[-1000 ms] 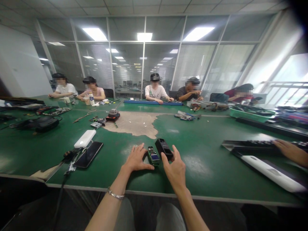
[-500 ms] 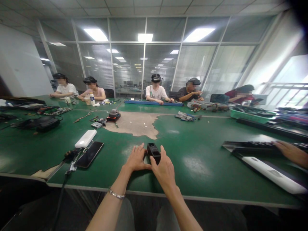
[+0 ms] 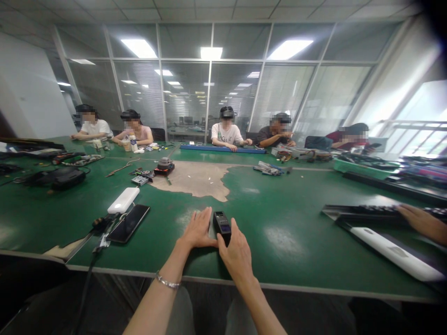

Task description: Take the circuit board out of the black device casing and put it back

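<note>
A small black oblong device (image 3: 221,220) with tiny buttons and a dark little screen stands on the green table in front of me. My right hand (image 3: 236,246) has its thumb on the near left side and its fingers along the right side, closed around the device's near part. To the left, my left hand (image 3: 199,230) is open, its fingers stretched forward and its thumb reaching toward my right thumb. A narrow gap shows between the left fingers and the device. The device's near end is partly hidden by my right hand.
Left of my hands lie a black phone (image 3: 130,223), a white power bank (image 3: 123,200) and cables. A speaker-like part (image 3: 165,166) sits farther off. At right, another person's hand (image 3: 424,222) touches a dark rail beside a long white casing (image 3: 394,251). Several people sit opposite.
The device has shifted slightly and its little screen now shows bluish. My left fingers have drawn a bit away from its side. My right hand stays around it.
</note>
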Motion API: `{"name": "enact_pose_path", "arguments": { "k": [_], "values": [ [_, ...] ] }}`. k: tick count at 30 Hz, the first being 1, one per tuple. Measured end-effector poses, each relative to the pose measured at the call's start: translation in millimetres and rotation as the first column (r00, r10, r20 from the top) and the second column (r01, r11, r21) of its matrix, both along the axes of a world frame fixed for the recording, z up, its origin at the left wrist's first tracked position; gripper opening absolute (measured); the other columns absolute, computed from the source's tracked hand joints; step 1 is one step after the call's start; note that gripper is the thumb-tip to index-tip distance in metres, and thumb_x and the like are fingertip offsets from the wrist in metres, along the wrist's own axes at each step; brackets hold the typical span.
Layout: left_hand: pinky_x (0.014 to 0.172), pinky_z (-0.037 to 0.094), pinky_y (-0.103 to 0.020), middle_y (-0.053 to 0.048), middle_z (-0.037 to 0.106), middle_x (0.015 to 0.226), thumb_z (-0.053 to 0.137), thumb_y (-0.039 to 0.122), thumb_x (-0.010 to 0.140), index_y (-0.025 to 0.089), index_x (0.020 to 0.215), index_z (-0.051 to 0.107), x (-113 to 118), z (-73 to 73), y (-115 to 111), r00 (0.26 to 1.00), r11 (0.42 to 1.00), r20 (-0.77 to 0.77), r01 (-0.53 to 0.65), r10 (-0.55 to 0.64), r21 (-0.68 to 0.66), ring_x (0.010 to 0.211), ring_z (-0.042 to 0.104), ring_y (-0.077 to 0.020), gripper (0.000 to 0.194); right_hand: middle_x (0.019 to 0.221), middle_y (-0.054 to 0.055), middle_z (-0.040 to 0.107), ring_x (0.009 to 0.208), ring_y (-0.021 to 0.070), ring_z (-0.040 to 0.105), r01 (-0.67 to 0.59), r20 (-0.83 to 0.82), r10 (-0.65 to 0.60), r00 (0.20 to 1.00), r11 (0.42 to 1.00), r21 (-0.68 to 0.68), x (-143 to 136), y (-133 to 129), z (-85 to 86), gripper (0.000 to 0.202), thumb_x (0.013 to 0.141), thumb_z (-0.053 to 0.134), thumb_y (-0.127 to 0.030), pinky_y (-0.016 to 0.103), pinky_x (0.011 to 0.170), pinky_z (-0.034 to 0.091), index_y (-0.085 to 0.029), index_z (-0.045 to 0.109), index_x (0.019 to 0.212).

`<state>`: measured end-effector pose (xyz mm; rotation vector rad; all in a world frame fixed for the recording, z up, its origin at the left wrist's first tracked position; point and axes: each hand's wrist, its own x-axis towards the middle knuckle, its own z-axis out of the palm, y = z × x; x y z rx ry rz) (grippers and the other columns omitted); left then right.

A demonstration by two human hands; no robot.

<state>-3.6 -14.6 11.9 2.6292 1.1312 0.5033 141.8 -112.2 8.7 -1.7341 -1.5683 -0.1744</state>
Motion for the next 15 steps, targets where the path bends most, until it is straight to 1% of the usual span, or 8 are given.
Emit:
{"name": "enact_pose_path", "arguments": {
  "k": [4,8,11,15],
  "values": [
    [0.116,0.006,-0.053,-0.016,0.014,0.156,0.061,0.069,0.063,0.015,0.149,0.007,0.5,-0.7,0.6,1.0,1.0,-0.031,-0.003,0.003,0.007,0.144,0.012,-0.0315,0.116,0.127,0.021,0.055,0.115,0.0298,0.053,0.015,-0.008,-0.015,1.0,1.0,-0.02,-0.1,1.0,-4.9,0.066,0.088,0.046,-0.04,0.043,0.094,0.043,-0.005,0.031,0.142],
    [0.116,0.007,-0.053,-0.016,0.016,0.156,0.062,0.065,0.064,0.014,0.149,0.013,0.2,0.4,0.1,0.999,1.0,-0.036,-0.004,0.005,0.023,0.144,0.014,-0.0307,0.111,0.132,0.022,0.052,0.117,0.031,0.051,0.007,-0.042,-0.007,0.999,1.0,0.001,-1.6,1.7,-4.7,0.074,0.086,0.049,-0.044,0.044,0.097,0.042,-0.003,0.028,0.143],
    [0.117,0.007,-0.053,-0.017,0.018,0.155,0.062,0.065,0.066,0.013,0.148,0.015,-0.3,1.5,-1.1,1.0,0.999,-0.026,-0.004,0.005,0.032,0.144,0.015,-0.0301,0.108,0.131,0.021,0.052,0.116,0.0306,0.052,0.01,-0.054,-0.01,0.998,1.0,-0.012,-2.5,2.3,-1.3,0.071,0.086,0.049,-0.042,0.044,0.095,0.043,-0.005,0.028,0.143],
    [0.117,0.007,-0.052,-0.016,0.019,0.155,0.058,0.071,0.066,0.014,0.148,0.017,-0.7,1.2,-1.6,1.0,0.999,-0.015,-0.002,0.003,0.034,0.144,0.015,-0.0303,0.108,0.131,0.02,0.053,0.111,0.0302,0.056,0.03,-0.069,-0.033,0.997,0.999,-0.04,-2.1,3.2,3.1,0.068,0.086,0.048,-0.036,0.042,0.092,0.045,-0.007,0.028,0.144]
  ]
}}
